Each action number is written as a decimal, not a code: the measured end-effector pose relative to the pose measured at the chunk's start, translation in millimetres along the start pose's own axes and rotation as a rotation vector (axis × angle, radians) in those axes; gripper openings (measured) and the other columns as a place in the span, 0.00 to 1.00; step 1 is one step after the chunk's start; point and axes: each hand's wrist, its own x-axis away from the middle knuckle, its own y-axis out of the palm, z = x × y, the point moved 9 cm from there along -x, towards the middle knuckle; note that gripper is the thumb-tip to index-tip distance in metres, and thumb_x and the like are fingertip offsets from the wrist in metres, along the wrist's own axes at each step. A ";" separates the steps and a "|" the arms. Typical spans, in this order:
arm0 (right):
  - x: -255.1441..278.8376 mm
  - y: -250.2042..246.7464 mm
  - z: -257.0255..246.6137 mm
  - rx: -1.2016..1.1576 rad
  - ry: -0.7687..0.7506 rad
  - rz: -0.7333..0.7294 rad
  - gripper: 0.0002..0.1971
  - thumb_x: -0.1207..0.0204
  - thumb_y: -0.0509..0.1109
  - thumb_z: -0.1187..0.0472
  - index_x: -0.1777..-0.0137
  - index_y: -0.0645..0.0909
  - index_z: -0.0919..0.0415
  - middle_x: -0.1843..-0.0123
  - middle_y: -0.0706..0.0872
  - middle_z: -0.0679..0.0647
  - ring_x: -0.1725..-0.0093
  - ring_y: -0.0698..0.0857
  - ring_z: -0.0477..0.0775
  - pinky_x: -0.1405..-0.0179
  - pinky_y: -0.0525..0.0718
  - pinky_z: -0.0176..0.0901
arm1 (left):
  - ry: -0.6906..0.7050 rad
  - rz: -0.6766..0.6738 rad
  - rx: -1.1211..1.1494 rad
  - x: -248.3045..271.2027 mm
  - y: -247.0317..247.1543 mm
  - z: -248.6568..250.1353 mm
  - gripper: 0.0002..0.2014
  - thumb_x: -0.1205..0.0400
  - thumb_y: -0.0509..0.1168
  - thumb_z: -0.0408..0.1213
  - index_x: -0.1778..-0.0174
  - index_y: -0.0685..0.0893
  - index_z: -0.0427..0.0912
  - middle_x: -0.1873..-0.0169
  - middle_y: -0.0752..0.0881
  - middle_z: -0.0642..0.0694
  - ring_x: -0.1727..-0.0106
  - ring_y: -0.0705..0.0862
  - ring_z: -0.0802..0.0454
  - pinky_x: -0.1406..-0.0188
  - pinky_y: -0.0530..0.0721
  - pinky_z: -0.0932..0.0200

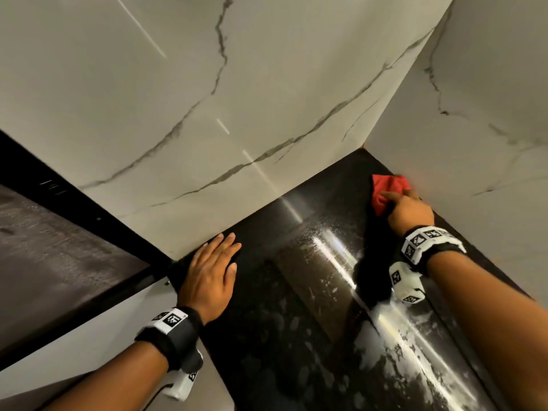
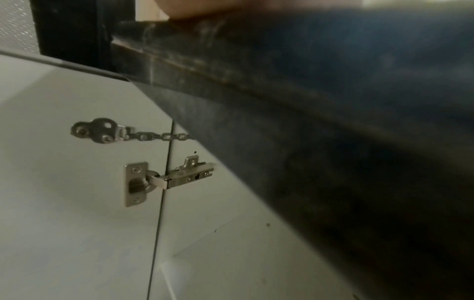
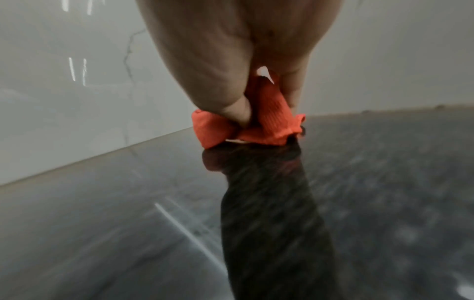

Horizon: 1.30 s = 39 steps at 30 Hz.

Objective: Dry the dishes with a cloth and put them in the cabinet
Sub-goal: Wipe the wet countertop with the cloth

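Observation:
A crumpled red cloth (image 1: 385, 191) lies on the black polished counter (image 1: 296, 307) in the far right corner, against the marble wall. My right hand (image 1: 406, 206) grips it; the right wrist view shows the fingers (image 3: 231, 97) pinched into the red cloth (image 3: 256, 125) just above the counter (image 3: 128, 223). My left hand (image 1: 210, 271) rests flat on the counter's left end, fingers straight, holding nothing. No dishes are visible in any view.
White marble walls (image 1: 237, 84) close the counter at the back and right. Under the counter's edge (image 2: 231, 71) the left wrist view shows a white cabinet door (image 2: 77, 203) with a metal hinge (image 2: 169, 178) and a short chain (image 2: 143, 136). A dark panel (image 1: 59, 247) lies to the left.

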 end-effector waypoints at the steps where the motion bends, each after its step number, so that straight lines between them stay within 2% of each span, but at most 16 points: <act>1: 9.0 3.1 -14.8 0.002 -0.018 0.001 0.29 0.29 0.67 0.66 0.30 0.78 0.39 0.24 0.71 0.60 0.35 0.77 0.71 0.35 0.79 0.58 | 0.001 0.002 0.005 0.5 0.0 0.0 0.22 0.15 0.50 0.43 0.26 0.76 0.47 0.22 0.71 0.51 0.20 0.66 0.52 0.22 0.64 0.48; 5: 76.7 20.4 -102.7 0.009 -0.261 -0.005 0.23 0.26 0.69 0.61 0.34 0.80 0.37 0.25 0.73 0.54 0.38 0.75 0.64 0.40 0.78 0.52 | 0.017 0.030 0.032 0.9 -1.5 0.9 0.22 0.16 0.49 0.40 0.28 0.78 0.46 0.23 0.73 0.50 0.21 0.68 0.50 0.22 0.65 0.48; 8: 163.7 41.1 -163.9 -0.125 -0.529 -0.045 0.18 0.25 0.67 0.57 0.37 0.83 0.38 0.22 0.71 0.49 0.34 0.75 0.61 0.37 0.77 0.50 | 0.021 0.039 0.050 2.5 0.4 0.5 0.23 0.17 0.48 0.38 0.28 0.78 0.45 0.24 0.74 0.49 0.21 0.68 0.50 0.22 0.64 0.48; 10: 234.1 49.6 -191.9 -0.207 -0.688 -0.051 0.14 0.26 0.63 0.52 0.45 0.86 0.39 0.26 0.77 0.48 0.41 0.81 0.61 0.44 0.84 0.48 | 0.022 0.044 0.062 3.0 2.5 -0.9 0.24 0.18 0.48 0.37 0.29 0.79 0.44 0.24 0.74 0.48 0.22 0.69 0.48 0.22 0.64 0.48; 13: 330.6 79.4 -209.8 -0.189 -0.994 -0.183 0.11 0.22 0.62 0.47 0.48 0.86 0.40 0.27 0.78 0.46 0.41 0.84 0.57 0.52 0.88 0.43 | 0.015 0.070 0.063 4.9 -0.9 1.3 0.23 0.18 0.48 0.36 0.31 0.80 0.42 0.27 0.77 0.44 0.24 0.73 0.44 0.23 0.65 0.47; 16: 374.9 85.7 -193.2 -0.188 -1.263 -0.286 0.11 0.15 0.60 0.51 0.42 0.83 0.41 0.21 0.71 0.42 0.35 0.81 0.55 0.47 0.86 0.47 | 0.059 0.105 0.053 13.7 -5.1 23.6 0.22 0.17 0.50 0.36 0.30 0.79 0.39 0.27 0.77 0.43 0.23 0.72 0.44 0.23 0.64 0.45; 17: 364.8 65.6 -183.8 -0.251 -1.261 -0.220 0.11 0.14 0.60 0.54 0.40 0.84 0.44 0.22 0.73 0.42 0.35 0.82 0.53 0.43 0.84 0.46 | 0.096 0.098 0.056 19.4 -2.0 36.5 0.22 0.17 0.51 0.37 0.29 0.79 0.39 0.26 0.76 0.43 0.23 0.71 0.45 0.22 0.63 0.45; 19: 299.8 32.5 -141.2 -0.404 -1.036 -0.168 0.13 0.18 0.66 0.65 0.38 0.85 0.54 0.30 0.82 0.46 0.35 0.82 0.41 0.36 0.81 0.41 | 0.153 0.033 0.045 31.8 11.9 60.6 0.23 0.17 0.52 0.40 0.27 0.77 0.40 0.24 0.74 0.44 0.21 0.69 0.46 0.22 0.62 0.45; 20: 257.8 14.4 -114.2 -0.324 -0.891 -0.100 0.17 0.23 0.69 0.71 0.37 0.86 0.55 0.32 0.83 0.47 0.34 0.80 0.37 0.34 0.79 0.39 | 0.162 -0.012 0.023 37.4 20.8 68.0 0.24 0.18 0.53 0.42 0.26 0.76 0.41 0.23 0.73 0.45 0.21 0.68 0.46 0.21 0.60 0.45; 21: 210.7 1.6 -79.9 -0.183 -0.726 0.017 0.23 0.28 0.71 0.73 0.38 0.86 0.51 0.31 0.82 0.47 0.32 0.80 0.41 0.33 0.79 0.42 | 0.162 -0.049 -0.008 41.5 28.4 71.9 0.25 0.17 0.53 0.44 0.25 0.74 0.42 0.22 0.71 0.45 0.20 0.67 0.46 0.21 0.59 0.45; 23: 129.6 -21.5 -1.4 -0.051 -0.377 0.165 0.29 0.35 0.71 0.74 0.40 0.86 0.43 0.27 0.78 0.54 0.32 0.80 0.60 0.32 0.79 0.52 | 0.142 -0.091 -0.062 44.2 35.4 70.6 0.26 0.16 0.51 0.47 0.23 0.72 0.44 0.20 0.67 0.47 0.18 0.63 0.48 0.21 0.58 0.45; 25: 79.3 -21.5 55.2 0.077 -0.152 0.105 0.29 0.33 0.68 0.73 0.36 0.83 0.45 0.25 0.74 0.62 0.33 0.79 0.69 0.33 0.79 0.58 | 0.123 -0.107 -0.075 42.7 35.2 67.5 0.26 0.16 0.50 0.48 0.22 0.71 0.46 0.19 0.66 0.49 0.18 0.60 0.50 0.20 0.58 0.45; 27: 55.2 -11.9 85.4 0.182 -0.020 -0.040 0.31 0.29 0.68 0.69 0.26 0.75 0.44 0.27 0.75 0.65 0.35 0.80 0.70 0.35 0.79 0.58 | 0.108 -0.119 -0.077 41.3 34.9 67.6 0.26 0.16 0.50 0.48 0.22 0.71 0.47 0.19 0.65 0.50 0.17 0.60 0.51 0.20 0.58 0.45; 29: 46.8 -7.0 92.3 0.176 0.027 -0.066 0.34 0.27 0.68 0.66 0.23 0.69 0.40 0.32 0.77 0.66 0.38 0.82 0.70 0.39 0.81 0.56 | 0.095 -0.125 -0.075 41.3 34.0 68.2 0.26 0.16 0.50 0.48 0.22 0.70 0.47 0.19 0.65 0.50 0.17 0.59 0.52 0.20 0.58 0.45; 33: 71.0 5.2 68.0 0.154 0.015 -0.040 0.23 0.25 0.68 0.58 0.31 0.79 0.38 0.34 0.77 0.61 0.46 0.85 0.69 0.40 0.83 0.52 | 0.091 -0.114 -0.073 41.9 30.8 70.4 0.25 0.17 0.51 0.47 0.23 0.71 0.48 0.20 0.66 0.51 0.18 0.60 0.53 0.19 0.57 0.46; 39: 197.2 31.0 -23.8 0.024 -0.282 0.025 0.13 0.26 0.72 0.56 0.43 0.87 0.43 0.46 0.80 0.55 0.53 0.82 0.65 0.51 0.83 0.48 | 0.102 -0.083 -0.050 43.4 28.3 73.3 0.25 0.17 0.50 0.46 0.24 0.74 0.45 0.21 0.69 0.49 0.18 0.63 0.51 0.19 0.57 0.46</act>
